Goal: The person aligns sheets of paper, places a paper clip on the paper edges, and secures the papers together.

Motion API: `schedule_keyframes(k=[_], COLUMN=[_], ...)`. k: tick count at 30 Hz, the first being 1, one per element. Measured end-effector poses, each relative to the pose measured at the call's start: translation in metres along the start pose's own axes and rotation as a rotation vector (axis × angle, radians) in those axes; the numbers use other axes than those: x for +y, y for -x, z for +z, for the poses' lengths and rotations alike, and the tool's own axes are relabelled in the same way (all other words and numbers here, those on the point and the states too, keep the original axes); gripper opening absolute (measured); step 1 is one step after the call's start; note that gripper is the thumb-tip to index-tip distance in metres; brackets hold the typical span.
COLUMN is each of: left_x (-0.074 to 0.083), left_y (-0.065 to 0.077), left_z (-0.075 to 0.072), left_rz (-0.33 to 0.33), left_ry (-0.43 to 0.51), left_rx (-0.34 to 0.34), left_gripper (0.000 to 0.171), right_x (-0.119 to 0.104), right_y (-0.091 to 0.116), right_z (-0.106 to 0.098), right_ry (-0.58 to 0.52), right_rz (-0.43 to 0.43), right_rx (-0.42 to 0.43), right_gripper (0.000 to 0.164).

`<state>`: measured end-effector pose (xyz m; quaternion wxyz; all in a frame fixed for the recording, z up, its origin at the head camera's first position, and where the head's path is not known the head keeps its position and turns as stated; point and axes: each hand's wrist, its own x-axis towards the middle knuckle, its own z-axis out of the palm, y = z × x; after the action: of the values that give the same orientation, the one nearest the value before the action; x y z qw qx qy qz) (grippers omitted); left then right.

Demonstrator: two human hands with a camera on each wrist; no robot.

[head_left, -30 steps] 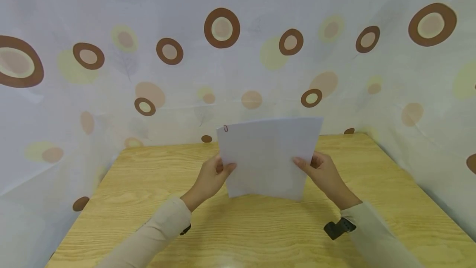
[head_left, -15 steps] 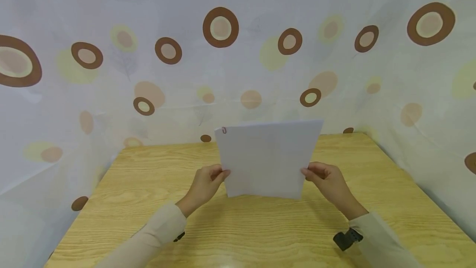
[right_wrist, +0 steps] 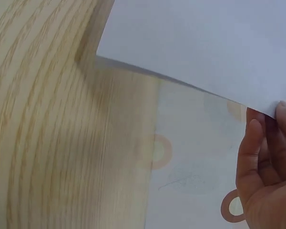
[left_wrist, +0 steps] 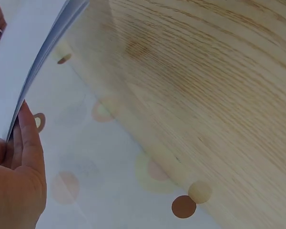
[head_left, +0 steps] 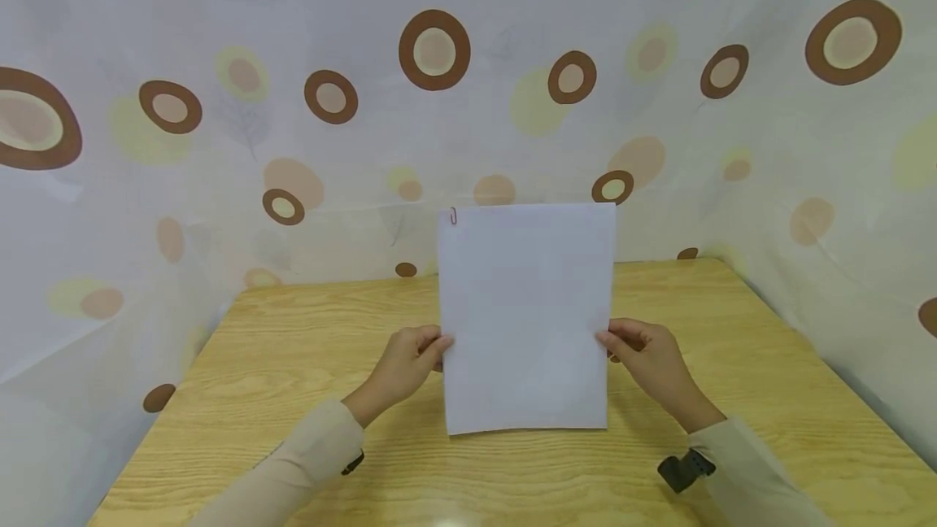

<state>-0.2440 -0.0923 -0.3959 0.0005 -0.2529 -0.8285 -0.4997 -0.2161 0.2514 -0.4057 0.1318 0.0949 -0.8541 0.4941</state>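
A stack of blank white paper sheets (head_left: 527,315) stands upright above the table, its broad face toward me. Near its top left corner sits a red paper clip (head_left: 453,216). My left hand (head_left: 403,368) pinches the left edge below mid-height, thumb on the front and fingers behind. On the opposite edge, at about the same height, my right hand (head_left: 651,364) pinches the paper likewise. Several layered sheet edges show in the left wrist view beside the left hand (left_wrist: 19,176). In the right wrist view, the right thumb lies on the paper's front face.
The wooden table (head_left: 315,332) extends behind and around the paper. A white curtain (head_left: 351,161) with brown and yellow circles encloses the back and both sides. A dark wristband (head_left: 686,470) is on the right wrist.
The paper has tipped from leaning back to nearly upright, so its face looks taller and its lower edge nearer. Both hands slid outward and down to its edges, and still pinch it.
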Motion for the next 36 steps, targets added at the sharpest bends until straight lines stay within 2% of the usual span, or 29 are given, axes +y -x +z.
schedule_keyframes(k=[6,13,18,22,26,33,36], left_x=[-0.003,-0.013,-0.023,-0.029,-0.037,-0.046,-0.049], left_y=[-0.001,-0.005,-0.012,-0.016,-0.018,-0.021,-0.022], left_z=[0.005,0.011,0.016,0.02,0.023,0.026,0.026], left_rz=[-0.064,-0.117,-0.147,-0.206,-0.265,-0.302,-0.318], left_ry=[0.03,0.008,-0.025,-0.048,-0.06,-0.135,-0.179], left_rx=[0.011,0.017,-0.023,-0.067,-0.105,-0.182,-0.205], left_gripper=[0.02,0.022,0.026,0.027,0.025,0.033,0.036], right_x=[0.004,0.013,0.019,0.022,0.027,0.047,0.05], right_y=[-0.002,-0.012,-0.019,-0.024,-0.028,-0.035,-0.035], right_z=[0.002,0.004,0.01,0.016,0.021,0.028,0.029], right_ry=[0.047,0.14,0.174,0.24,0.252,0.29,0.288], right_rz=[-0.018,0.054,0.098,0.105,0.152,0.176,0.2], right_rx=[-0.009,-0.1,-0.158,-0.182,-0.204,-0.297,-0.307], right_gripper=[0.021,0.023,0.021,0.016,0.015,0.015,0.016])
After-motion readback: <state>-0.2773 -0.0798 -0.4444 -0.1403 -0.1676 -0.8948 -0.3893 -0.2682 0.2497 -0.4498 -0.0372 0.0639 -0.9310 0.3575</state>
